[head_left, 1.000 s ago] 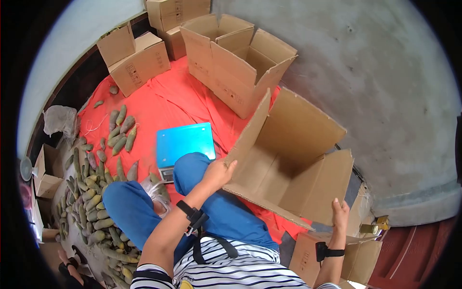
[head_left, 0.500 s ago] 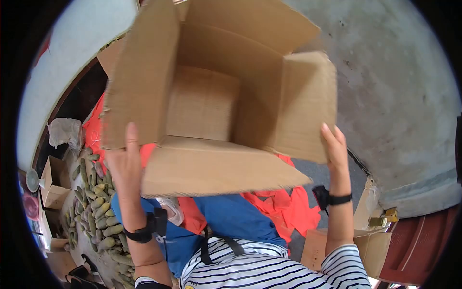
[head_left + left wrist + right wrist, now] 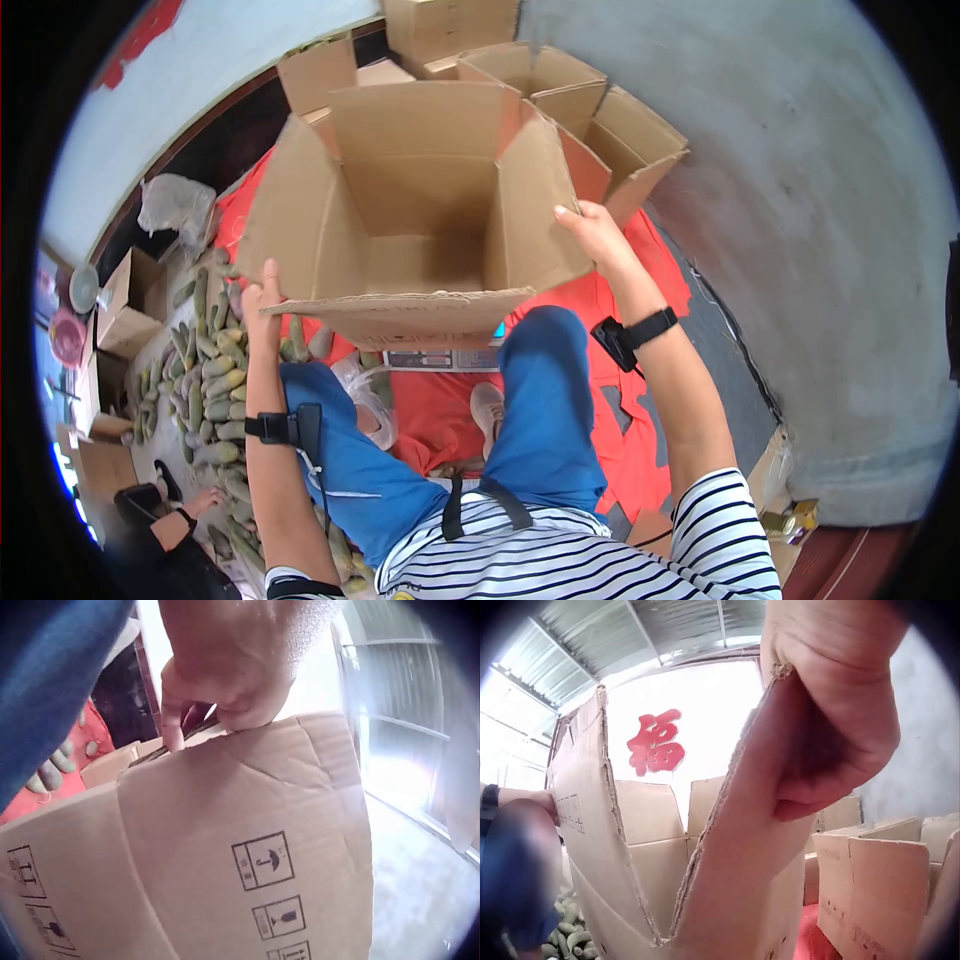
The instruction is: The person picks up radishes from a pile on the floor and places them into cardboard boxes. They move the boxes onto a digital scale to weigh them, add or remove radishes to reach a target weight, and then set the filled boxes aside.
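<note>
An open cardboard box (image 3: 425, 190), its flaps spread and its inside bare, is held up in front of me over the red sheet. My left hand (image 3: 262, 300) grips the left flap near its corner, thumb on the inner side. In the left wrist view, the fingers of that hand curl over the cardboard edge above printed handling marks. On the other side, my right hand (image 3: 597, 235) pinches the edge of the right flap; the right wrist view shows its fingers (image 3: 810, 806) on the outer face. A scale (image 3: 430, 360) is mostly hidden behind the box.
Long green vegetables (image 3: 215, 370) lie heaped on the left. Open cardboard boxes (image 3: 640, 140) stand at the back, beside a grey wall (image 3: 800, 250). Another person's arm (image 3: 185, 515) reaches in at lower left. A red sheet (image 3: 430, 410) covers the floor around my legs.
The box has swung from my right side up close to the camera, then lower and farther out in front of me. My left hand has moved left with it, my right hand upward and inward.
</note>
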Demonstrator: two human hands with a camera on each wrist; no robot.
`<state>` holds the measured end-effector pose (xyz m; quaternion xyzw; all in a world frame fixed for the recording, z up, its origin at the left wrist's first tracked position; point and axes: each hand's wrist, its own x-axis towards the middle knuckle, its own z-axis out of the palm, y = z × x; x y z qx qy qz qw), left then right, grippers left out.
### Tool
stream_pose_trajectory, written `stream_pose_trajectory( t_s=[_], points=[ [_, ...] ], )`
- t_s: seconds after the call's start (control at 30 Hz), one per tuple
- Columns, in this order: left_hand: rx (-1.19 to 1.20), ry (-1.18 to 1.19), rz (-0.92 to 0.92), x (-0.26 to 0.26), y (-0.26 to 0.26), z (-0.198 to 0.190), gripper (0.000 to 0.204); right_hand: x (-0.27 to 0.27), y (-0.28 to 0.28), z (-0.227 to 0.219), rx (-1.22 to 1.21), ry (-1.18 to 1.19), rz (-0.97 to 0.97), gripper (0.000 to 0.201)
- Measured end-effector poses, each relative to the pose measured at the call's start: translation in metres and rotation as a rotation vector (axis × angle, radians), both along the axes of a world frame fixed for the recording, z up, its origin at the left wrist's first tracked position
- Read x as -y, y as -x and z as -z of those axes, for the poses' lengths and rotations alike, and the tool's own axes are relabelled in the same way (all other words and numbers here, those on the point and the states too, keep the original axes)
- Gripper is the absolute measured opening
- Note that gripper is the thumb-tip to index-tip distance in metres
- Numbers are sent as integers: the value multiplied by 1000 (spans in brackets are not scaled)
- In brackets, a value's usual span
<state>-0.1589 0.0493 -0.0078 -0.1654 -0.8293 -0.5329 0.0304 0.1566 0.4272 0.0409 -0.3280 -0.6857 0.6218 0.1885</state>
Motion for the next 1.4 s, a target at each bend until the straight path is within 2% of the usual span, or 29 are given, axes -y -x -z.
stream_pose_trajectory(
  t_s=[0.07, 0.1, 0.17, 0.23, 0.37, 0.4, 0.47, 0.5, 0.57, 0.63, 0.67, 0.7, 0.73, 0.77, 0.8, 0.83, 0.87, 0.93, 0.97, 1.03, 1.13, 1.2, 1.27, 1.4],
  points=[
    [-49, 284, 41, -1, 6, 11, 64, 7, -6, 22, 26, -2, -22, 29],
    [-42, 290, 24, 2, 11, 21, 64, 13, -12, 25, 14, 14, 37, 28],
    [101, 89, 90, 5, 18, 38, 63, 17, -18, 32, 2, 34, 87, 28],
    [128, 82, 90, 4, 14, 36, 63, 18, -24, 36, -71, 139, 126, 28],
    [230, 144, 160, 5, 13, 34, 61, 17, -34, 39, -29, 103, 86, 31],
    [232, 140, 151, 4, 10, 30, 61, 20, -37, 39, -80, 106, 103, 30],
    [438, 176, 221, 2, 5, 16, 55, 22, -41, 38, -130, 104, 107, 29],
    [411, 145, 241, 5, 17, 33, 60, 21, -43, 40, -98, 74, 117, 33],
    [406, 175, 231, 3, 17, 26, 61, 16, -46, 48, -67, 37, 119, 36],
    [407, 211, 223, 1, -3, 10, 64, 9, -50, 58, -179, 107, 219, 52],
    [419, 61, 176, -2, -23, -12, 62, 11, -57, 56, -177, 107, 214, 52],
    [428, -88, 128, 0, -36, -26, 62, 16, -68, 54, -189, 202, 220, 59],
    [430, -90, 120, 7, -39, -27, 62, 20, -77, 54, -200, 299, 223, 66],
    [353, -84, 47, 17, -40, -27, 59, 19, -84, 71, -161, 224, 288, 70],
    [273, -77, -31, 30, -39, -27, 56, 22, -92, 84, -26, 116, 261, 68],
    [116, 114, 57, 50, -30, -14, 55, 24, -101, 98, 109, 8, 231, 65],
    [117, 116, 34, 61, -46, -14, 55, 23, -107, 120, 253, -122, 109, 57],
    [-268, 620, 119, 73, -99, -18, 50, 41, -109, 131, 348, -702, -28, 49],
    [-262, 626, 99, 72, -111, -24, 50, 46, -106, 131, 339, -702, -48, 49],
    [-457, 858, 137, 69, -129, -33, 43, 53, -99, 127, 340, -741, 15, 44],
    [-438, 876, 109, 65, -130, -37, 38, 44, -90, 125, 411, -764, -79, 40],
    [-484, 843, 93, 66, -125, -28, 38, 40, -85, 125, 410, -766, -85, 42],
    [-512, 844, 67, 64, -124, -20, 40, 36, -82, 123, 564, -646, -65, 47],
    [-505, 854, 85, 60, -129, -26, 42, 24, -79, 125, 608, -633, -27, 51]
  ],
)
